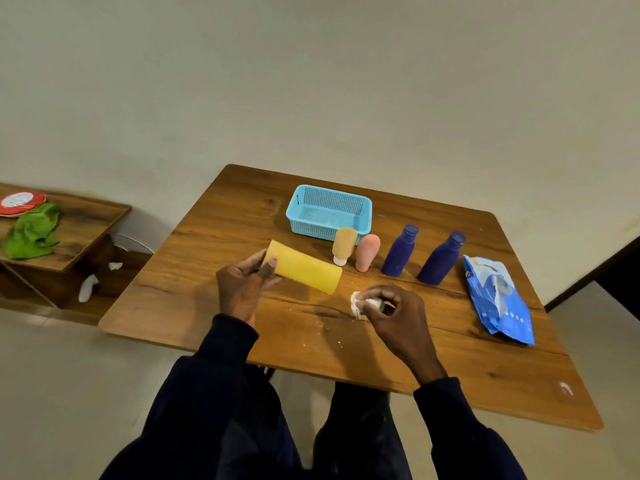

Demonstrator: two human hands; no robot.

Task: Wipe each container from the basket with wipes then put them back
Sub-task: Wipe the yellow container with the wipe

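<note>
Yellow cylindrical container (304, 270) on its side over the middle of the table (207, 244), grasped at its left end by the left hand (242, 289), thumb curled over the rim; cannot tell whether touching the wood. Just to its right, toward the near edge, right hand (398, 315) clenched round a crumpled white wipe (358, 304), low over the wood, with pale crumbs scattered around.

Behind, standing in a row running toward the right edge: tan bottle (344, 244) upside down on its white cap, pink bottle (367, 252), dark blue bottle (400, 252), second dark blue bottle (440, 261), both capped. Just behind the tan bottle, near the far edge, light blue mesh basket (313, 228), only its mesh floor showing inside.

Crumpled blue wipes pack (498, 303) lying flat by the right edge. Bare wood along the left edge and at the near right corner.

Beyond the left edge, lower wooden side table (90, 220) carrying green cloth (33, 232) and red-and-white disc (21, 202); white scraps (88, 287) below it.
</note>
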